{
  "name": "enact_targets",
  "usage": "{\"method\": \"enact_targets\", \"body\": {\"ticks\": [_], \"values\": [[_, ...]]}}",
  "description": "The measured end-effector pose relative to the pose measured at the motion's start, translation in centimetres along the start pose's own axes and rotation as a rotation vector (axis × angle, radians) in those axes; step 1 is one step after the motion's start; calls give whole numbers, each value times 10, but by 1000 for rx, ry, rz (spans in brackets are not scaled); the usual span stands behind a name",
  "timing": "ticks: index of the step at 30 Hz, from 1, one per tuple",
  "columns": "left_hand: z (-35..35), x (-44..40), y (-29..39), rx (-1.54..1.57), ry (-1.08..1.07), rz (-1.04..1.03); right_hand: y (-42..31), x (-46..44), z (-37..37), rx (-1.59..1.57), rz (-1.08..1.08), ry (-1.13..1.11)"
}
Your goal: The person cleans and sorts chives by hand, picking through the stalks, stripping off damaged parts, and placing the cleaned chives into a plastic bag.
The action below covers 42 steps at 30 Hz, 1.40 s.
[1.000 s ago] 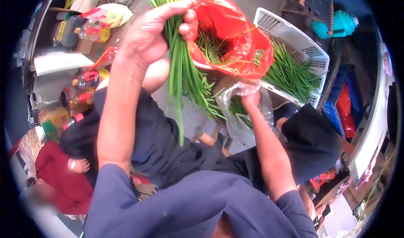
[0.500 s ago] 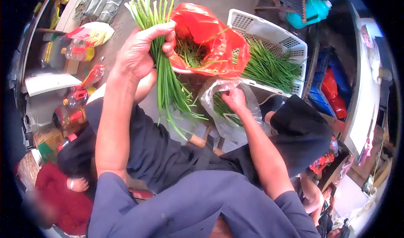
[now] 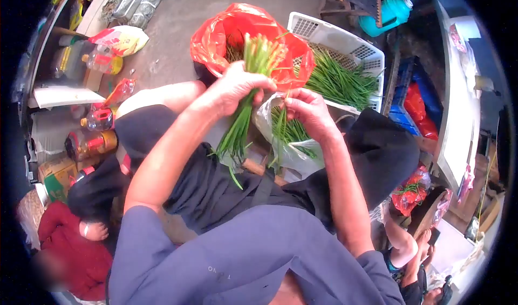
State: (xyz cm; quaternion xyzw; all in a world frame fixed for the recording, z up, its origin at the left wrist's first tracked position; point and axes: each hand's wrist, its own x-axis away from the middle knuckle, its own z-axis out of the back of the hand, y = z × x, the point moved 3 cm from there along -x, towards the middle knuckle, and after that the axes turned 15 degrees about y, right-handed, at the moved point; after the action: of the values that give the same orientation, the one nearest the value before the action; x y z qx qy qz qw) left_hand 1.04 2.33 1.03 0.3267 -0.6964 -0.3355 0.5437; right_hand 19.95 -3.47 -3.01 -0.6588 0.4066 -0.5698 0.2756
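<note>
My left hand [image 3: 237, 87] is closed around a thick bunch of green chives [image 3: 236, 132], pale stem ends up and leaves hanging down. Close beside it, my right hand [image 3: 310, 110] pinches a few loose chives [image 3: 279, 129] that dangle from the fingertips. Under the right hand a clear plastic bag [image 3: 303, 163] sits between my legs with more chives inside. Just beyond both hands stands an open red plastic bag [image 3: 209, 43] holding plant scraps. A white perforated basket [image 3: 298, 26], behind the right hand, holds a heap of chives [image 3: 340, 81].
Bottles [image 3: 91, 144] and a cardboard box [image 3: 58, 173] line the left side. A teal jug [image 3: 389, 17] is at the back right near a blue crate [image 3: 402, 102]. A person in a red top [image 3: 81, 262] is at lower left, and another person's arm [image 3: 402, 243] shows at lower right.
My left hand has come down and right with the bunch, nearer my right hand. My right hand has risen out of the clear bag with a few chives.
</note>
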Motion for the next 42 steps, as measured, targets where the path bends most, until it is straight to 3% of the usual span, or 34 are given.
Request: {"method": "enact_targets", "body": {"ticks": [4, 16, 24, 29, 36, 42], "values": [[-16, 4, -18, -17, -101, 46, -4, -5, -1, -78, 13, 59], [-19, -6, -41, -2, -34, 71, 10, -12, -11, -281, 83, 229], [-22, 0, -33, 22, -96, 132, 30, -30, 14, -281, 71, 522], [-24, -2, -32, 45, -38, 114, 29, -23, 3, -298, 60, 489], [-19, -7, -42, -11, -12, 69, 33, -25, -10, -144, 212, 382], [-17, -9, -46, -77, -30, 95, 35, -27, -4, 254, 430, 530]]}}
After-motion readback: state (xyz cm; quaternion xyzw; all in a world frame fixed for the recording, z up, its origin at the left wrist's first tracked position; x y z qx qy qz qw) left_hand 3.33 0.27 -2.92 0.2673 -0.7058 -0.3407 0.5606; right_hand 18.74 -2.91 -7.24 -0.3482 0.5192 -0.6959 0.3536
